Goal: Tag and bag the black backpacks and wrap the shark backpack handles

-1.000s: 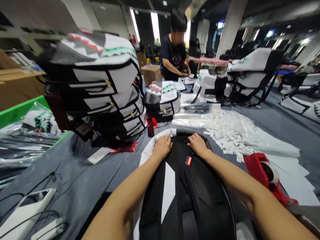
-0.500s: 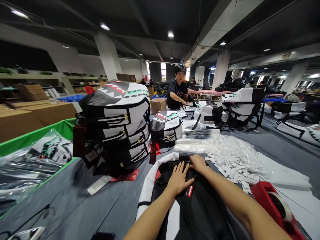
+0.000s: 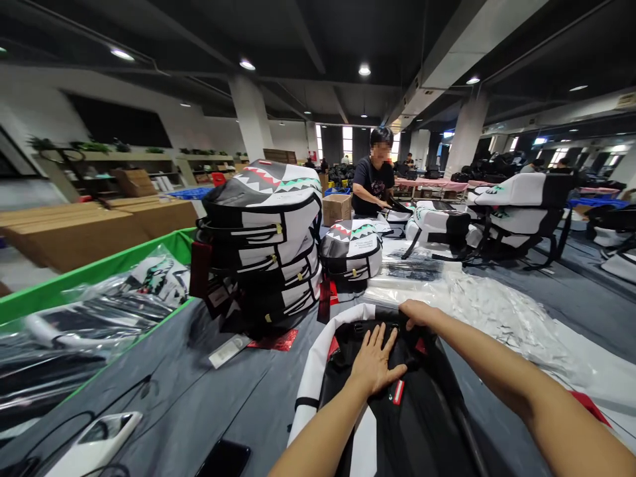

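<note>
A black and white backpack [image 3: 397, 424] lies on the grey table in front of me, its black side up with a small red and white label. My left hand [image 3: 376, 361] rests flat on its black fabric with the fingers spread. At the far rim of the backpack, my right hand [image 3: 416, 314] has its fingers curled over the edge, gripping it. A white band runs round the backpack's left side.
A tall stack of backpacks [image 3: 268, 245] and a smaller backpack [image 3: 352, 252] stand beyond. A green-edged bin [image 3: 169, 248] holds bagged goods at left. A phone [image 3: 223, 458], clear plastic bags [image 3: 412, 291] and white slips lie on the table. Another person [image 3: 372, 179] works opposite.
The view has turned left, so the red tape dispenser is mostly out of frame. My right hand has shifted along the backpack's rim; my left hand stays spread on the fabric.
</note>
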Demonstrator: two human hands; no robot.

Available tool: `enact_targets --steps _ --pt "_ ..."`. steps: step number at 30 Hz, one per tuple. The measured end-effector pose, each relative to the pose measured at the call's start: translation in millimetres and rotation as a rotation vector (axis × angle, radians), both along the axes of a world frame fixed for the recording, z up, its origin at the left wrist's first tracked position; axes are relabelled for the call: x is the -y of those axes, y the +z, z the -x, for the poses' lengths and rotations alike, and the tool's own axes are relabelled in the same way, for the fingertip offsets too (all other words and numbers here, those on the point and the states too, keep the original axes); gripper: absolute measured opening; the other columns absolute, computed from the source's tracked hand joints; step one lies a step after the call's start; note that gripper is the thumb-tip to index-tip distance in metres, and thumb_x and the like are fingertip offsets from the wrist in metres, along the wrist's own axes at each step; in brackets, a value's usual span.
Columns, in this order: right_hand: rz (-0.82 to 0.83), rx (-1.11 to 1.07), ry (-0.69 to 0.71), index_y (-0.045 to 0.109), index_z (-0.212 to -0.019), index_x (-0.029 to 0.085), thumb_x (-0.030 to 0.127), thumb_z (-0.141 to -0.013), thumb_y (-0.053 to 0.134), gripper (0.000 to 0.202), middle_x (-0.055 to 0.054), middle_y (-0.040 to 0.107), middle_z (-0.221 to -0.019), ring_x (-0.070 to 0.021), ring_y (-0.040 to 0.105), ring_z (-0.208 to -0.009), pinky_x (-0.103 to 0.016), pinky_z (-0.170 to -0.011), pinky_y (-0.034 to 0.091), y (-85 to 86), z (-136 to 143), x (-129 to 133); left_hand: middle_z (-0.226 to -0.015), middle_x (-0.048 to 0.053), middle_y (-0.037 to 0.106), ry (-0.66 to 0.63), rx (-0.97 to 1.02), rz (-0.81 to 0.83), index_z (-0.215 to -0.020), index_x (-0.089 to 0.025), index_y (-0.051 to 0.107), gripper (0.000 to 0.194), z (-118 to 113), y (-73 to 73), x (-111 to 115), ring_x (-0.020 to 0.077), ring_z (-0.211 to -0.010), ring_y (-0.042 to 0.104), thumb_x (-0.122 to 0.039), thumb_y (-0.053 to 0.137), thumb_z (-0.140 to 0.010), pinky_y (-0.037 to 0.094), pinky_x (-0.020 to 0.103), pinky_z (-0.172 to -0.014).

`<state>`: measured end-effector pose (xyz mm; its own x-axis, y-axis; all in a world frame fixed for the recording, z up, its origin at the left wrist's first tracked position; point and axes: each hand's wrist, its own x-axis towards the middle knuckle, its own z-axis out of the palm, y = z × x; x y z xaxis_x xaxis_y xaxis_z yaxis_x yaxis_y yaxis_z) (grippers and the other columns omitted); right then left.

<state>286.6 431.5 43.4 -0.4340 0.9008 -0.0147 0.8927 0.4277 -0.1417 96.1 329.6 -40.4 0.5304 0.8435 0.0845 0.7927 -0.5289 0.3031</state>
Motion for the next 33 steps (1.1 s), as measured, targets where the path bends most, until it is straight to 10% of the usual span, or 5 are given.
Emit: enact_targets --steps 5,9,15,20,33 --pt "-0.023 -0.147 0.068 0.043 -0.044 0.023 0.014 -0.041 0.093 0.051 0.014 0.026 -0.037 -0.0086 0.039 -0.036 -0.021 -0.040 0.033 -6.1 11 -9 -0.168 0.013 0.016 0.018 0.017 -0.012 -0.162 -0.026 0.015 0.089 0 -1.5 1 0.0337 -0.155 0.014 -0.075 0.037 -0.091 0.017 0.055 -0.125" --pt "-0.012 -0.179 0.021 0.056 -0.054 0.022 0.026 -0.057 0.090 0.034 0.012 0.040 -0.043 -0.0101 0.051 -0.050 -0.018 -0.050 0.042 -4.4 22 -8 -0.169 0.009 0.015 0.000 0.040 -0.049 -0.160 -0.027 0.024 0.082 0 2.7 3 0.0341 -0.156 0.009 -0.071 0.038 -0.093 0.014 0.056 -0.126" --pt "0.124 0.139 -0.131 0.073 -0.085 0.016 0.003 -0.035 0.091 0.055 -0.006 0.075 -0.089 -0.0263 0.072 -0.088 -0.025 -0.074 0.052 -1.6 26 -9 -0.168 0.008 0.020 0.072 0.007 -0.005 -0.160 -0.033 0.022 0.083 -2 -0.9 1 0.0392 -0.155 0.010 -0.074 0.042 -0.090 0.018 0.059 -0.124" --pt "0.184 0.285 -0.147 0.071 -0.113 0.018 0.004 -0.043 0.091 0.074 -0.012 0.071 -0.121 -0.0309 0.068 -0.113 -0.026 -0.088 0.051 -7.0 25 -13 -0.168 0.008 0.020 0.078 0.017 -0.021 -0.160 -0.033 0.021 0.083 -2 -4.2 -1 0.0387 -0.155 0.010 -0.073 0.042 -0.090 0.018 0.059 -0.124" --pt "0.195 0.351 -0.165 0.067 -0.122 0.015 0.006 -0.048 0.092 0.079 -0.016 0.069 -0.126 -0.0324 0.068 -0.114 -0.027 -0.088 0.052 -7.2 28 -11 -0.167 0.011 0.021 0.091 0.017 -0.023 -0.160 -0.033 0.023 0.083 -3 -2.2 1 0.0389 -0.154 0.011 -0.073 0.043 -0.090 0.019 0.058 -0.123"
